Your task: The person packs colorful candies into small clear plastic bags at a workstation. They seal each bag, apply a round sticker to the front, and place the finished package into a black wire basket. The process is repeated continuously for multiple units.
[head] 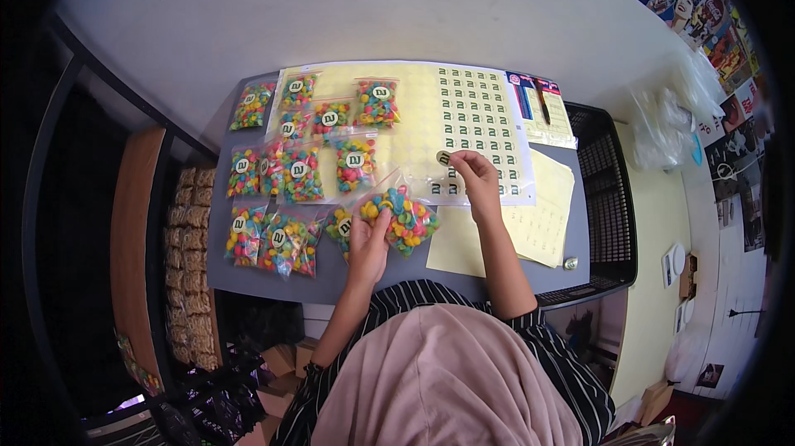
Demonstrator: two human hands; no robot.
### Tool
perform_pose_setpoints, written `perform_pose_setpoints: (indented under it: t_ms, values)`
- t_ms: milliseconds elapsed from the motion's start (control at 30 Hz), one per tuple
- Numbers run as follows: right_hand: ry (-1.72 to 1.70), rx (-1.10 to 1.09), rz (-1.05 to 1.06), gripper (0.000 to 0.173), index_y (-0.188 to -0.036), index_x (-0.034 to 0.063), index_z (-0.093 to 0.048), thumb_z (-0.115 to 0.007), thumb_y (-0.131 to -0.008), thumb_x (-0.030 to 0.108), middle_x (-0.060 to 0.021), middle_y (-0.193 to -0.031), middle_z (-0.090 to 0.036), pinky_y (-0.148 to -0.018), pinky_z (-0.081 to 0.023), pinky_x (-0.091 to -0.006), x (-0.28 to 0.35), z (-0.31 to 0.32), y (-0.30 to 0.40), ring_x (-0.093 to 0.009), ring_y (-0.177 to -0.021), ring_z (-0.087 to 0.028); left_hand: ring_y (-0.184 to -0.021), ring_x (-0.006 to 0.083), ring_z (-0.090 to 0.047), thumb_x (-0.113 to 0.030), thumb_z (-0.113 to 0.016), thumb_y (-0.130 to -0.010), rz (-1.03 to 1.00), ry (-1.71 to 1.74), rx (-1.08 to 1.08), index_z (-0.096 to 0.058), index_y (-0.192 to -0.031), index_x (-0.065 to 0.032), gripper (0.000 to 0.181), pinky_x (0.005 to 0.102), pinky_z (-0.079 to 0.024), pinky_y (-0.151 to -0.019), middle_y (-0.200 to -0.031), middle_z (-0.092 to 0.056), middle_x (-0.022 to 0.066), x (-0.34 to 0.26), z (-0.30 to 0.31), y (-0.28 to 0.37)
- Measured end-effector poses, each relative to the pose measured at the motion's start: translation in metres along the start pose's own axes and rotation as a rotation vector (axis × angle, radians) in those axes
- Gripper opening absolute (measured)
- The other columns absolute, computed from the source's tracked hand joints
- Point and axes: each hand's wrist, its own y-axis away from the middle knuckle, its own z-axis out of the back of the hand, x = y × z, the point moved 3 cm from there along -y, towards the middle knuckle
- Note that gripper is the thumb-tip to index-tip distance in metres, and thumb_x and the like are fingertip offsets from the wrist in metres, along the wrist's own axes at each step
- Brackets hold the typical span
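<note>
My left hand [367, 246] grips a clear zip bag of colourful candy [407, 222], tilted above the table's near half. No sticker shows on the side of this bag that faces up. Between the thumb and fingers of my right hand [478, 179] is a round sticker [443, 158] with dark printing. That hand is over the printed part of a large sticker sheet [478, 117]. Several similar bags with round stickers, such as one candy bag [357, 163], lie to the left. Another stickered bag [338, 228] is partly hidden behind my left hand.
Yellowish papers [540, 216] lie right of my right forearm on the grey table [397, 278]. A pen [542, 101] rests on a bagged form [553, 123] at the back right. Beside the table stands a black plastic crate [612, 197]; a small shiny object [570, 263] sits near the right edge.
</note>
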Motion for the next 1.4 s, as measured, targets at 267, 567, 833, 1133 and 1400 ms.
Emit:
perform_pose_setpoints:
  t_ms: [267, 567, 833, 1133, 1400]
  values:
    - [-0.097, 0.075, 0.007, 0.046, -0.113, -0.0035, -0.044, -0.065, -0.074, 0.007, -0.0029, -0.070, -0.059, -0.077, -0.039, -0.0253, 0.035, -0.031, 0.051, -0.011, -0.079, -0.054, -0.093, 0.0095, -0.051, -0.012, -0.045, -0.090, -0.023, 0.072, -0.055, -0.036, -0.119, -0.0070, 0.031, 0.0246, -0.047, -0.076, -0.107, -0.050, 0.0048, 0.004, -0.013, -0.015]
    - [-0.026, 0.115, 0.053, 0.043, -0.109, -0.0051, -0.045, -0.065, -0.072, 0.002, -0.0033, -0.068, -0.059, -0.095, -0.029, -0.0318, 0.030, -0.043, 0.061, -0.011, -0.083, -0.055, -0.081, 0.0053, -0.052, -0.017, -0.046, -0.090, -0.035, -0.003, -0.103, -0.038, -0.115, -0.0066, 0.028, 0.0218, -0.049, -0.067, -0.094, -0.050, 0.0007, 0.006, -0.010, -0.017]
    - [0.004, 0.109, 0.052, 0.042, -0.108, -0.0060, -0.045, -0.065, -0.072, 0.001, -0.0023, -0.066, -0.059, -0.086, -0.035, -0.0254, 0.027, -0.046, 0.061, -0.008, -0.074, -0.055, -0.082, 0.0056, -0.051, -0.017, -0.046, -0.090, -0.044, -0.008, -0.095, -0.037, -0.117, -0.0064, 0.030, 0.0220, -0.048, -0.068, -0.097, -0.050, 0.0015, 0.003, -0.015, -0.015]
    - [0.058, 0.089, 0.127, 0.038, -0.105, -0.0051, -0.047, -0.065, -0.071, -0.001, -0.0019, -0.065, -0.058, -0.083, -0.037, -0.0240, 0.023, -0.046, 0.060, -0.007, -0.071, -0.054, -0.085, 0.0042, -0.048, -0.013, -0.047, -0.089, -0.104, -0.012, -0.095, -0.037, -0.118, -0.0048, 0.031, 0.0191, -0.041, -0.074, -0.100, -0.050, 0.0008, 0.009, -0.007, -0.017]
    - [0.081, 0.040, 0.148, 0.036, -0.102, -0.0038, -0.048, -0.065, -0.070, -0.001, -0.0009, -0.063, -0.057, -0.080, -0.039, -0.0225, 0.027, -0.048, 0.064, -0.007, -0.067, -0.054, -0.086, 0.0052, -0.047, -0.010, -0.047, -0.089, -0.145, -0.044, -0.125, -0.036, -0.121, -0.0039, 0.034, 0.0200, -0.039, -0.074, -0.105, -0.050, 0.0025, 0.010, -0.008, -0.017]
